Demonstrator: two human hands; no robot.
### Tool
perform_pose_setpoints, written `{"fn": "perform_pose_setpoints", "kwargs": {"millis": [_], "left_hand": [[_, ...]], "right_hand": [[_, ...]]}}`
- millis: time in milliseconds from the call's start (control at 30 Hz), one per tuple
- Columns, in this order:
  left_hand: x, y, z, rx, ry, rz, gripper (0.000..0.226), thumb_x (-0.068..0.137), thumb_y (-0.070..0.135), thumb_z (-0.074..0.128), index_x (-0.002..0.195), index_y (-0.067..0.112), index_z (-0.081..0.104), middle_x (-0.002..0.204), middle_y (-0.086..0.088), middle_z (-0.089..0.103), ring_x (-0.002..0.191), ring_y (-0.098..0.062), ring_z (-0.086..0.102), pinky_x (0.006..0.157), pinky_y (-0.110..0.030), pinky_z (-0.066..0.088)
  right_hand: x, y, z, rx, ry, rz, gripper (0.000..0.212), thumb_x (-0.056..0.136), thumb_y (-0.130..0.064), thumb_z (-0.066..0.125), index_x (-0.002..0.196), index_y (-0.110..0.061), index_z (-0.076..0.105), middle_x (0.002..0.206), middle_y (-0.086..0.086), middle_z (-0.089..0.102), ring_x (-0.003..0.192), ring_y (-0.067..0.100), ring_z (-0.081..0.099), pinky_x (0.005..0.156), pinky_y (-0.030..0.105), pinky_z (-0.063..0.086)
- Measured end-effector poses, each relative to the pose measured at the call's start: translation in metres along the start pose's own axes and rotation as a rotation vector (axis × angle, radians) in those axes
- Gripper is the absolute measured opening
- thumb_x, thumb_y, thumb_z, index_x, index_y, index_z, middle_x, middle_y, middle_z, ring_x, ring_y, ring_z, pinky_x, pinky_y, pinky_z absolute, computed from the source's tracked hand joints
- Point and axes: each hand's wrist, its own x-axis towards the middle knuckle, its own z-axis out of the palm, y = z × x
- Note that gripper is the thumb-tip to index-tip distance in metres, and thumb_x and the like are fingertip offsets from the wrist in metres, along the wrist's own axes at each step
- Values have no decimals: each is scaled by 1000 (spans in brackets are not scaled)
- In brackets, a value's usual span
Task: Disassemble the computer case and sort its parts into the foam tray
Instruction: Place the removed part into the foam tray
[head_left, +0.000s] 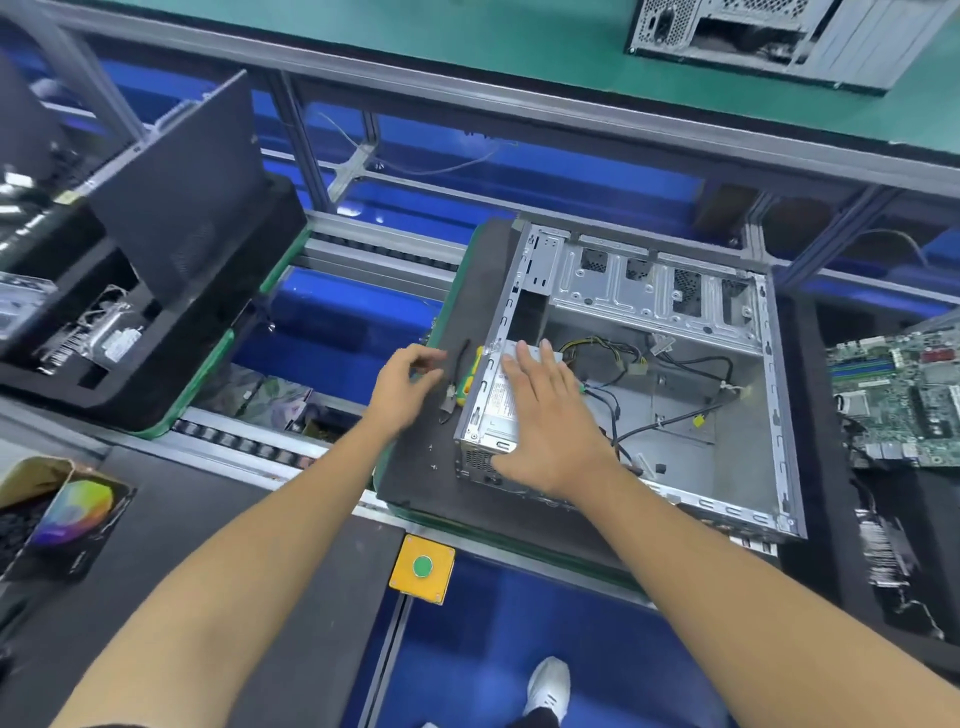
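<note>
My right hand (540, 410) flat on power supply (498, 410) inside computer case (675, 364), fingers straight; left hand (405, 384) hovering, loosely curled, empty. Likely step: freeing supply. Next: lift out, carry to foam tray (171, 364).

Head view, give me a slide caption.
Right hand flat on power supply inside open computer case; left hand hovers beside.
</note>
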Motion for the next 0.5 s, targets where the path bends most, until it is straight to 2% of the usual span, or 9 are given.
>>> {"fn": "perform_pose_setpoints", "kwargs": {"millis": [67,133,233,300,333,400,500], "left_hand": [[-19,-13,-5,94,-40,61,18,91,14,77,108,17,73,109,-3,66,106,-20,60,99,-36,48],[-40,-25,-12,206,-181,158,26,85,19,83,108,13,76,108,-4,69,106,-18,60,99,-39,49],[-68,-33,-16,393,-351,295,40,86,26,81,123,12,73,126,-4,70,118,-13,55,108,-35,42],[-77,-32,-13,470,-417,339,37,91,22,76,125,7,72,133,-8,68,127,-24,57,112,-32,40],[-78,-31,-10,497,-418,351,33,93,16,73,124,5,72,135,-10,66,130,-27,57,114,-30,38],[-80,-30,-8,570,-400,349,32,98,9,66,130,10,70,141,-5,62,133,-22,55,116,-26,35],[-87,-33,-9,705,-397,325,39,103,14,58,141,22,62,136,0,62,130,-16,54,109,-23,37]], "right_hand": [[0,-1,0,3,-4,4,119,73,-61,59,163,-15,-4,171,6,-13,155,28,-24,127,46,-8],[-1,-1,-1,0,-8,5,119,73,-61,60,163,-15,-4,171,6,-13,155,29,-23,127,46,-8],[-1,-1,-1,-6,-2,11,119,73,-60,60,164,-14,-3,171,6,-12,155,29,-22,127,46,-7],[-1,-1,-1,-9,0,12,118,74,-59,60,164,-14,-2,171,7,-11,156,30,-21,127,46,-7],[-1,-1,-1,-11,3,12,118,73,-59,60,164,-14,-2,171,7,-10,156,30,-21,127,45,-6],[-1,-2,-1,-10,13,12,118,73,-59,61,164,-14,-1,171,7,-9,156,30,-20,127,44,-7],[-2,-1,-1,0,15,9,118,73,-60,60,164,-14,-1,171,8,-7,156,30,-19,127,44,-7]]}}
